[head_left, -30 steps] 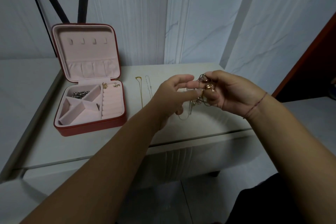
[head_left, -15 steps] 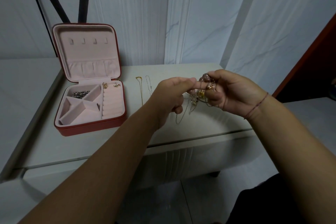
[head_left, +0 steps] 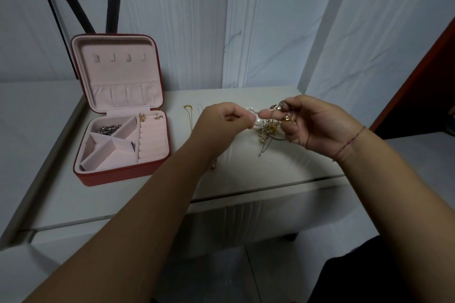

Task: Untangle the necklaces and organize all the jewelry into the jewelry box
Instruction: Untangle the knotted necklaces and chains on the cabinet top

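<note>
Above table (head_left: 283, 174) middle, right of open jewelry box (head_left: 123, 176), necklace tangle (head_left: 268, 129) is gripped in curled fingers of right hand (head_left: 317, 125). Left hand (head_left: 221, 120) is closed in pinch just beside tangle; whether strand is held cannot be told. Two chains (head_left: 190, 118) are laid flat between box and hands. Risks judged: knot is tightened or fine chain snapped if strands are pulled hard; loose pieces are dropped past near table edge if grip is slackened.

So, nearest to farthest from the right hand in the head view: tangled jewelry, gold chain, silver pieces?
1. Tangled jewelry, held in the right hand.
2. Gold chain, on the table, past the left hand.
3. Silver pieces, far left, inside the box.
</note>
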Available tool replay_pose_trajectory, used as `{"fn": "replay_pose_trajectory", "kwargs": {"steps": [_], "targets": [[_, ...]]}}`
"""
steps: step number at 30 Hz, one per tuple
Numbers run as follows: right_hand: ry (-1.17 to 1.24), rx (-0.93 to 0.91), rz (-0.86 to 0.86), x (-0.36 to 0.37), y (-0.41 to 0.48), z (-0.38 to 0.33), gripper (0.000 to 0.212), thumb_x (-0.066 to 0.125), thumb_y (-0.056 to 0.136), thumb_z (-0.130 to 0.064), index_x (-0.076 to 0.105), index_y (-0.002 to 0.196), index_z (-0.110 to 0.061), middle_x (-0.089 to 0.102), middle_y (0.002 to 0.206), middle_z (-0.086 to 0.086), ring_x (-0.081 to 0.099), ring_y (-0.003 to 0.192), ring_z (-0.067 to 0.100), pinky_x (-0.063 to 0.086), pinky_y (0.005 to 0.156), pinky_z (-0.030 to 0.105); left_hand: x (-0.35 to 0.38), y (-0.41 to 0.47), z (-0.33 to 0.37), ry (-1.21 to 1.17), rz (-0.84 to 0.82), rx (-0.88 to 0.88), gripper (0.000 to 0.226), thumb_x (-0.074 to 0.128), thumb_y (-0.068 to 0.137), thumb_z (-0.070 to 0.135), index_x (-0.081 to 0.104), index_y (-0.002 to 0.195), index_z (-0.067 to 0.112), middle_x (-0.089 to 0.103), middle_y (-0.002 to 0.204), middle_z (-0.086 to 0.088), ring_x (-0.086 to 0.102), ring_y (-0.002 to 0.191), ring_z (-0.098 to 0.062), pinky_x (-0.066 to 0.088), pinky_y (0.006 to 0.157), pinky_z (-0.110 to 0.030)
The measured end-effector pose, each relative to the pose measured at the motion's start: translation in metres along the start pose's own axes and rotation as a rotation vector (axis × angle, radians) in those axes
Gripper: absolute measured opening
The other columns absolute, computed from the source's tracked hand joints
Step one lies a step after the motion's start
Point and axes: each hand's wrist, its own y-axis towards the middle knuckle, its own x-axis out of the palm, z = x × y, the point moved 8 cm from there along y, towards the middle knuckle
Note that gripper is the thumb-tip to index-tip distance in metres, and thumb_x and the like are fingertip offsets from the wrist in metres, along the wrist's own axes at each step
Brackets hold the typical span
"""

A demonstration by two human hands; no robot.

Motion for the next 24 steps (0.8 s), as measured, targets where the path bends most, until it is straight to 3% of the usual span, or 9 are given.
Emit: {"fn": "replay_pose_trajectory", "kwargs": {"steps": [5, 10, 12, 15, 17, 20, 24], "targets": [[-0.003, -0.002, 0.046, -0.004, 0.002, 0.001, 0.020, 0.044, 0.095, -0.015, 0.048, 0.076, -0.011, 0.069, 0.086, 0.011, 0.043, 0.042, 0.007, 0.040, 0.043, 0.014, -0.002, 0.002, -0.003, -0.049, 0.034, -0.036, 0.007, 0.066, 0.085, 0.019, 0.072, 0.085, 0.014, 0.070, 0.086, 0.006, 0.060, 0.075, 0.006, 0.044, 0.067, -0.008], [-0.007, -0.005, 0.059, -0.006, 0.005, 0.003, 0.016, 0.048, 0.095, -0.015, 0.053, 0.081, -0.010, 0.056, 0.078, 0.006, 0.042, 0.044, 0.007, 0.038, 0.040, 0.014, 0.002, 0.000, -0.001, -0.241, 0.018, -0.090, 0.013, 0.062, 0.086, 0.012, 0.067, 0.086, 0.000, 0.067, 0.084, -0.011, 0.058, 0.077, -0.014, 0.052, 0.080, -0.029], [0.002, -0.005, 0.040, -0.004, 0.005, 0.002, 0.017, 0.047, 0.095, -0.016, 0.051, 0.079, -0.010, 0.054, 0.076, 0.004, 0.039, 0.044, 0.006, 0.035, 0.040, 0.014, 0.007, -0.002, 0.001, -0.340, -0.009, -0.125, 0.011, 0.055, 0.091, 0.006, 0.063, 0.086, -0.001, 0.064, 0.080, -0.008, 0.052, 0.063, -0.012, 0.052, 0.066, -0.025], [0.025, -0.020, 0.037, -0.001, 0.003, 0.000, 0.018, 0.046, 0.095, -0.015, 0.051, 0.078, -0.011, 0.057, 0.073, 0.005, 0.037, 0.041, 0.006, 0.034, 0.040, 0.013, 0.015, -0.002, -0.002, -0.454, -0.088, -0.194, 0.020, 0.048, 0.096, 0.012, 0.060, 0.082, 0.004, 0.053, 0.068, -0.004, 0.032, 0.046, -0.007, 0.030, 0.042, -0.017], [0.042, -0.027, 0.056, -0.002, 0.002, -0.001, 0.018, 0.046, 0.095, -0.015, 0.052, 0.078, -0.012, 0.063, 0.072, 0.006, 0.038, 0.040, 0.006, 0.034, 0.040, 0.013, 0.018, -0.002, -0.007, -0.458, -0.121, -0.241, 0.024, 0.041, 0.099, 0.012, 0.059, 0.084, 0.006, 0.045, 0.059, -0.002, 0.025, 0.041, -0.006, 0.020, 0.038, -0.017], [0.048, -0.029, 0.071, -0.002, 0.001, -0.001, 0.017, 0.047, 0.095, -0.014, 0.053, 0.080, -0.010, 0.066, 0.075, 0.008, 0.039, 0.040, 0.006, 0.035, 0.040, 0.013, 0.022, -0.005, -0.011, -0.389, -0.155, -0.279, 0.023, 0.035, 0.097, 0.003, 0.056, 0.104, 0.005, 0.042, 0.049, 0.002, 0.023, 0.039, -0.007, 0.017, 0.037, -0.018], [0.044, -0.018, 0.036, 0.002, 0.001, 0.000, 0.008, 0.053, 0.087, -0.016, 0.053, 0.083, -0.009, 0.068, 0.077, 0.008, 0.038, 0.040, 0.005, 0.034, 0.040, 0.012, 0.033, -0.010, -0.009, -0.341, -0.301, -0.286, 0.028, 0.042, 0.097, 0.005, 0.056, 0.121, 0.008, 0.040, 0.047, 0.004, 0.023, 0.039, -0.006, 0.018, 0.035, -0.016]]}}
